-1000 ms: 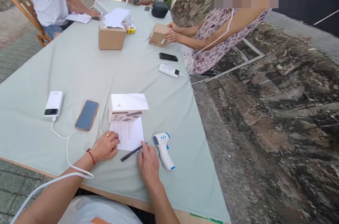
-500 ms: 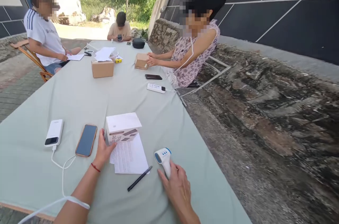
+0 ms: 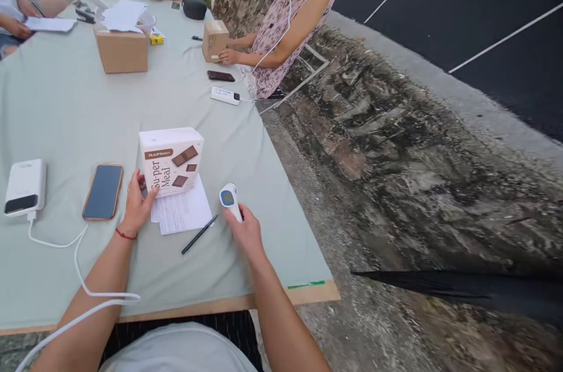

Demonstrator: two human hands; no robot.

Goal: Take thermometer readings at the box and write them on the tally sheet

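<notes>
A white "Su-per Meal" box (image 3: 173, 163) stands upright on the table, its printed front facing me. My left hand (image 3: 139, 202) grips the box at its lower left side, thumb on the front. In my right hand (image 3: 247, 231), closed around its handle, is a white and blue infrared thermometer (image 3: 229, 200) with a small screen facing me. Printed paper sheets (image 3: 187, 216) lie partly beneath the box. Between my hands, a black pen (image 3: 199, 235) rests at the paper's corner. Left of my left hand lies a phone (image 3: 102, 192) in an orange-edged case.
A white power bank (image 3: 26, 187) with a white cable (image 3: 79, 254) sits at the left; the cable crosses my left forearm. Farther off stand a cardboard box (image 3: 121, 52) topped with papers and a smaller carton (image 3: 215, 40) in a co-worker's hands. Two other people sit at the table.
My view has tilted downward, showing the table's near edge. My right hand has closed around the thermometer's handle, and its screen now faces me. The box's printed front shows more fully.
</notes>
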